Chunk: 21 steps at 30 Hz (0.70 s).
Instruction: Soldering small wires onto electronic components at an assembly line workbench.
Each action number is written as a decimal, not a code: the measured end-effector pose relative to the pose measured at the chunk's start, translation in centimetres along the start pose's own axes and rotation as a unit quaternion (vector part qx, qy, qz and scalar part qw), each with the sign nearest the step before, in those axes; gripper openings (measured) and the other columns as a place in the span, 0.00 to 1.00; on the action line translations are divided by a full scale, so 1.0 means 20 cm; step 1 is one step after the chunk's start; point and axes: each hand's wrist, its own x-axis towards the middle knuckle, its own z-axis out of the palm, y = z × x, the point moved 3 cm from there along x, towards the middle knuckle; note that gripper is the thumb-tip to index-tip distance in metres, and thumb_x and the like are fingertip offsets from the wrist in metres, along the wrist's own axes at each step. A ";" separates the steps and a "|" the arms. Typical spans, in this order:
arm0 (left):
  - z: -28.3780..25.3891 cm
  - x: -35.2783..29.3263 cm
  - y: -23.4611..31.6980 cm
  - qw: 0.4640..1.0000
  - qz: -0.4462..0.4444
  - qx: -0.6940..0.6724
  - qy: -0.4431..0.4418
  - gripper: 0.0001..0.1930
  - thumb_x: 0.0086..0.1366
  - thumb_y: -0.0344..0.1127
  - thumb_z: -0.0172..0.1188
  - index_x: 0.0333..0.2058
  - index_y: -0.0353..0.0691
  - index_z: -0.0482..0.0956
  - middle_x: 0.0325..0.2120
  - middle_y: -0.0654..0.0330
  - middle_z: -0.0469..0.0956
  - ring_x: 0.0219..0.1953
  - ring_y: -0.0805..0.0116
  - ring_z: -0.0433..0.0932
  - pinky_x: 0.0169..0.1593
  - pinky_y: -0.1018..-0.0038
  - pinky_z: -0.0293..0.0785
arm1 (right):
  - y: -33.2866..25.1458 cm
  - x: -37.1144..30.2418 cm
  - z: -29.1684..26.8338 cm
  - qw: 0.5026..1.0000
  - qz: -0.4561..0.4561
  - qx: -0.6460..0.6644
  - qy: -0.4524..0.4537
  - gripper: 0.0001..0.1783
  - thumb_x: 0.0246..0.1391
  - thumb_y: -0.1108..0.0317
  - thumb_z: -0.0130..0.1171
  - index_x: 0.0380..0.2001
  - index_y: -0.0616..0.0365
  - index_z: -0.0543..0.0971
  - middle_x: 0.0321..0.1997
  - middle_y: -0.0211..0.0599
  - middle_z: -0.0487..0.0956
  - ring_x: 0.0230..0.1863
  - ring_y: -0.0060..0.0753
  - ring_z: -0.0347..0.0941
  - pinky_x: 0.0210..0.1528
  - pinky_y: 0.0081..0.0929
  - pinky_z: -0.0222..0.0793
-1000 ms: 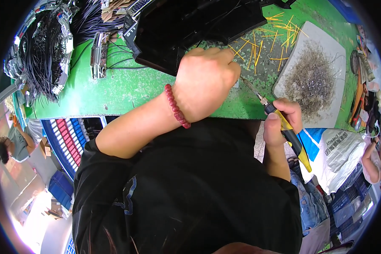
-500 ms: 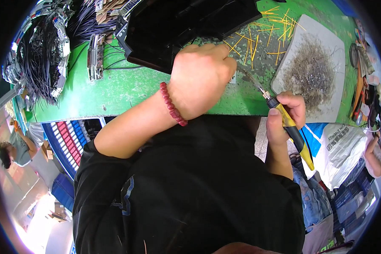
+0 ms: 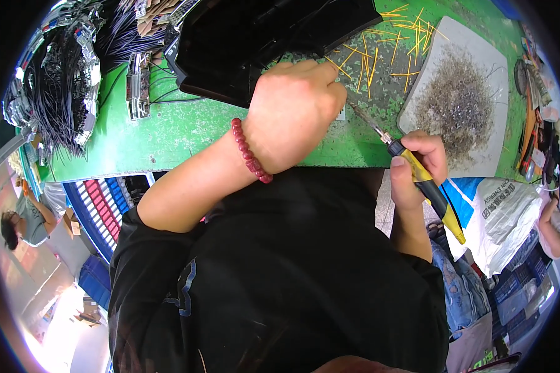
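Observation:
My right hand (image 3: 417, 166) grips a yellow and black soldering iron (image 3: 437, 204) by its handle. The iron's metal tip points up and left, stopping just short of my left hand (image 3: 298, 115). That left hand, with a red bead bracelet at its wrist, is curled closed with its back toward me. Whatever its fingers hold is hidden beneath them; a small pale bit shows by the fingertips. Just beyond it lies a large glossy black plastic housing (image 3: 249, 46). Thin yellow sticks or wires (image 3: 372, 68) are scattered on the green worktop (image 3: 186, 133) to the right of the housing.
A grey board (image 3: 501, 105) with a dark, crusty burnt patch lies at the right. Small metal-cased parts with black wires (image 3: 56, 81) pile up at the left, near a short stack of metal modules (image 3: 138, 87). Tools (image 3: 529, 133) line the far right edge. Another person (image 3: 28, 217) is at far left.
The soldering iron's tip shows sharper now, and its handle has shifted very slightly. My left hand stays closed in nearly the same place.

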 end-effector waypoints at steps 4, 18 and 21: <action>0.00 0.00 -0.01 1.000 -0.009 -0.007 -0.011 0.07 0.50 0.28 0.62 0.19 0.40 0.72 0.23 0.61 0.71 0.27 0.59 0.75 0.31 0.67 0.72 | -0.02 0.02 0.01 1.000 0.001 -0.001 -0.011 0.13 0.48 0.71 0.64 0.35 0.62 0.73 0.26 0.27 0.69 0.25 0.16 0.60 0.28 0.17 0.52; 0.01 0.01 -0.01 1.000 -0.006 0.013 -0.022 0.07 0.49 0.29 0.62 0.18 0.40 0.73 0.22 0.62 0.71 0.28 0.62 0.75 0.32 0.67 0.73 | -0.01 0.04 0.02 0.998 0.041 -0.027 -0.042 0.12 0.47 0.73 0.63 0.35 0.62 0.74 0.27 0.26 0.69 0.25 0.14 0.60 0.29 0.15 0.54; 0.00 0.02 -0.01 1.000 -0.005 0.017 -0.025 0.07 0.49 0.29 0.62 0.18 0.41 0.73 0.22 0.62 0.71 0.28 0.62 0.76 0.32 0.67 0.73 | -0.01 0.02 0.02 1.000 0.012 0.019 0.007 0.13 0.48 0.71 0.64 0.36 0.61 0.73 0.27 0.26 0.68 0.26 0.15 0.59 0.30 0.16 0.53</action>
